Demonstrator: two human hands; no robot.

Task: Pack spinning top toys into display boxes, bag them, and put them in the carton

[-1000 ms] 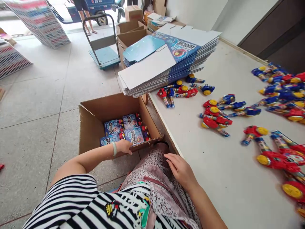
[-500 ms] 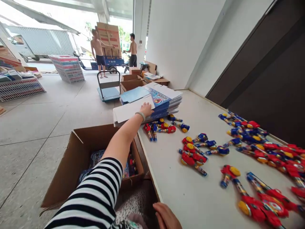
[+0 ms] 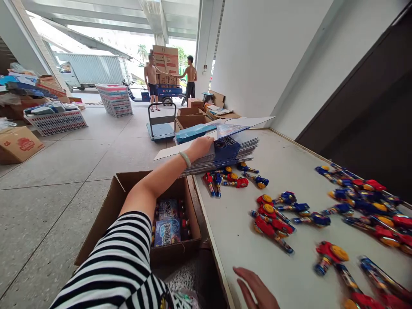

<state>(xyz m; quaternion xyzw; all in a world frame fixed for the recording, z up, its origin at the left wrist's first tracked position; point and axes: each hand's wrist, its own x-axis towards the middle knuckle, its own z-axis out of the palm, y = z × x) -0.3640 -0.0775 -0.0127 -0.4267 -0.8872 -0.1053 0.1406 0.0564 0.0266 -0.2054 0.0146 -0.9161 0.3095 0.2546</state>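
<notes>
My left hand (image 3: 202, 147) is closed on the edge of a flat printed card sheet (image 3: 233, 130), raised and tilted above the stack of card sheets (image 3: 228, 150) at the table's far left end. Low in the view, my right hand (image 3: 255, 288) hovers over the near table edge with fingers apart, holding nothing. Red and blue toys with yellow discs (image 3: 273, 219) lie in groups on the white table (image 3: 251, 249). Below my left arm, an open carton (image 3: 96, 223) holds blue printed packs (image 3: 167, 231) and more toys.
A flatbed trolley (image 3: 162, 128) and open cartons (image 3: 189, 118) stand beyond the stack. White crates (image 3: 116, 101) and a closed carton (image 3: 19, 143) are on the floor at left. Two people (image 3: 190, 77) stand by a loaded cart (image 3: 172, 91) at the back.
My left hand has gripped the top sheet and lifted it off the stack. My right hand has moved right and further over the table. The view has shifted, showing more of the left side.
</notes>
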